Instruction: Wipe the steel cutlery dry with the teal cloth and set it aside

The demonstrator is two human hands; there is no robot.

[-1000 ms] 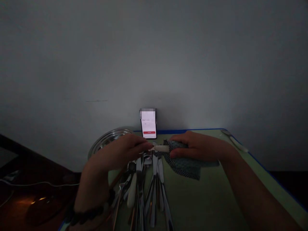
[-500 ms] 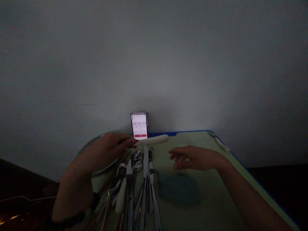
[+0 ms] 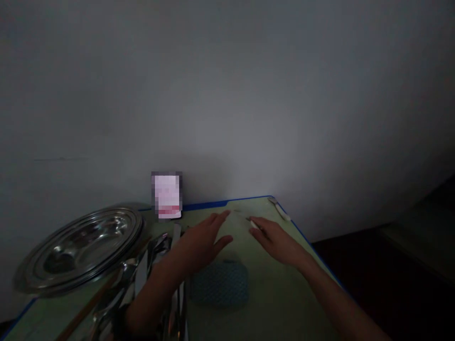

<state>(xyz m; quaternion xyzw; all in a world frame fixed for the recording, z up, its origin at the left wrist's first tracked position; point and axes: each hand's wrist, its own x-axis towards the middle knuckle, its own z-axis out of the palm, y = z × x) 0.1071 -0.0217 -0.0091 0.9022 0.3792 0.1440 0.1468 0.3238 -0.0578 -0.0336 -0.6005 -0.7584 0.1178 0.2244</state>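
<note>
My left hand (image 3: 204, 239) reaches over the green table (image 3: 284, 293) with its fingers stretched out and nothing in them. My right hand (image 3: 275, 237) lies just to its right, its fingertips closed on the end of a pale, white-handled utensil (image 3: 241, 220) that is blurred between the two hands. A blue-green mesh cloth (image 3: 220, 284) lies flat on the table below both hands, touched by neither. A pile of several steel knives, forks and spoons (image 3: 142, 272) lies under and to the left of my left forearm.
A large steel plate (image 3: 81, 246) sits at the left. A lit phone (image 3: 167, 196) leans on the wall behind. Another white-handled utensil (image 3: 280, 210) lies at the far right corner. The table's blue right edge (image 3: 320, 258) drops to a dark floor.
The view swung right. My right hand dropped the cloth onto the table, then took the white-handled utensil that my left hand held. My left hand has opened.
</note>
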